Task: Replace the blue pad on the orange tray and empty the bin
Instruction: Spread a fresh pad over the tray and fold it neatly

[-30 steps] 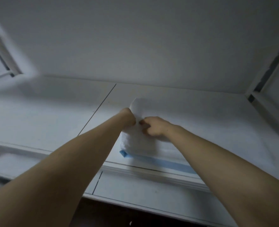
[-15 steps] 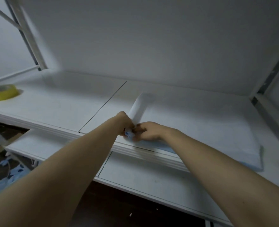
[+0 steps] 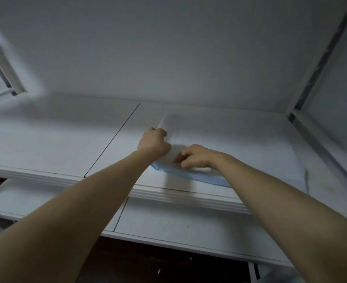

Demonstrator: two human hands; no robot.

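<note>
Both hands are up on a folded pad (image 3: 240, 152), white on top with a blue underside showing along its near edge. The left hand (image 3: 154, 142) has its fingers curled round the pad's raised fold at the nine o'clock end. The right hand (image 3: 197, 158), just beside it at four o'clock, has bent fingers with their tips on the white top; whether it pinches a layer I cannot tell. The pad lies on a white shelf (image 3: 56, 139), stretching toward three o'clock. A lower shelf (image 3: 189, 227) juts out at six o'clock. Neither orange tray nor bin is in sight, so I reckon this is early on. A fresh pad is being fetched, and laying it on the tray and emptying the bin are both left to do.
</note>
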